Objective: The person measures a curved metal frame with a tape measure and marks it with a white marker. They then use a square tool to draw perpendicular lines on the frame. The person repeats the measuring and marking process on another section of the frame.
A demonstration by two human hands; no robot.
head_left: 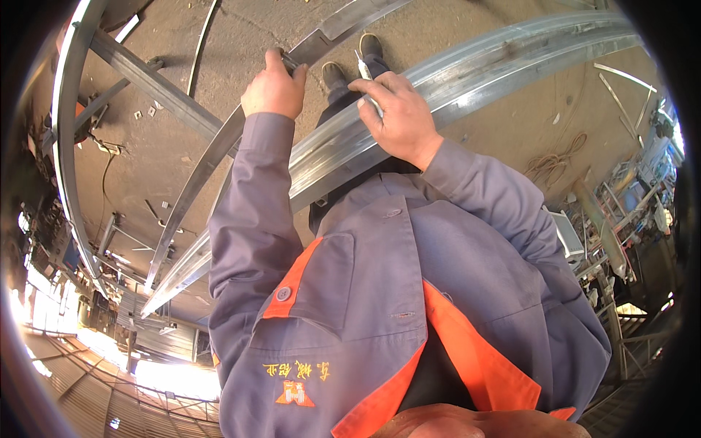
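My left hand (276, 89) is closed at the edge of a narrow grey metal bar (312, 48), thumb and fingers pinched together. A small dark edge shows at its fingertips, too little to tell apart from the bar. My right hand (400, 117) holds a slim white marker pen (364, 71) between thumb and fingers, its thin tip pointing away from me. That hand is above a wide, shiny ribbed metal profile (504, 69), which runs across in front of my body from lower left to upper right.
Another long metal bar (66, 131) curves down the left side, and a crossbar (157, 84) meets the narrow bar. Offcut strips (621, 98) and a coiled rope (558, 157) lie on the concrete floor at right. A cluttered rack (628, 197) stands beyond them.
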